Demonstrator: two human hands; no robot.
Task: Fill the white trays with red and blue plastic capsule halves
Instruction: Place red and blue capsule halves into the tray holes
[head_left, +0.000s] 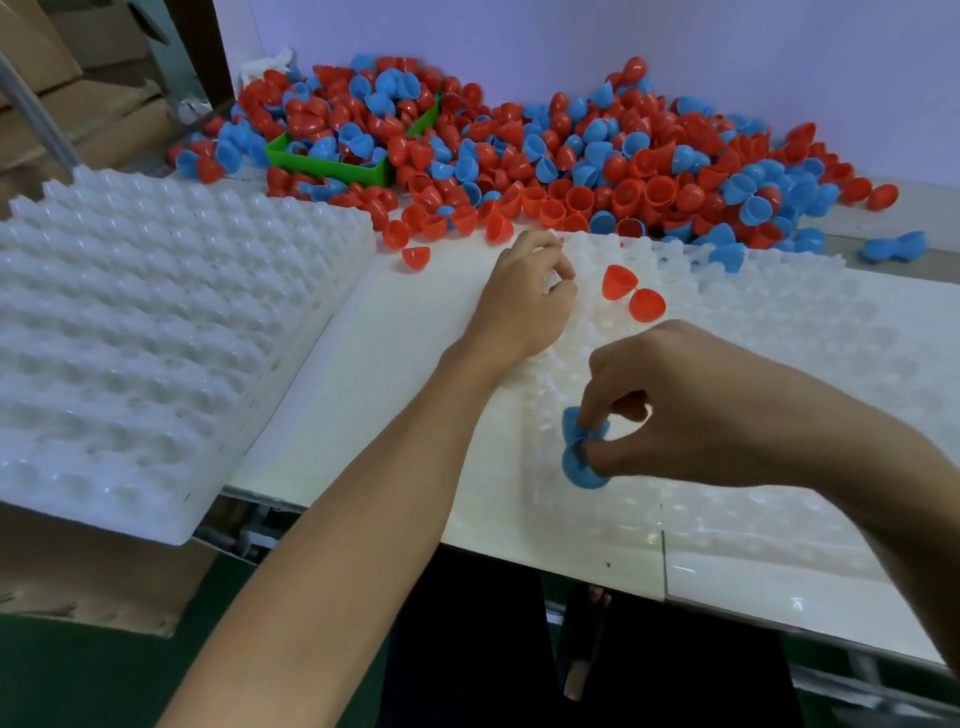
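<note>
A white dimpled tray (779, 332) lies on the table in front of me. My right hand (691, 405) pinches a hinged blue capsule pair (582, 462) against the tray's near left part. My left hand (524, 301) rests on the tray's far left corner with fingers curled; it seems to hold the tray's edge, though the grip is partly hidden. A hinged red capsule pair (634, 293) sits on the tray just right of my left hand. A big heap of red and blue capsule halves (571, 166) fills the back of the table.
A stack of white trays (145, 332) sits at the left, overhanging the table edge. A green bin (332, 166) is half buried in the heap. A loose red half (415, 256) lies between the stack and my left hand. Cardboard boxes (78, 78) stand far left.
</note>
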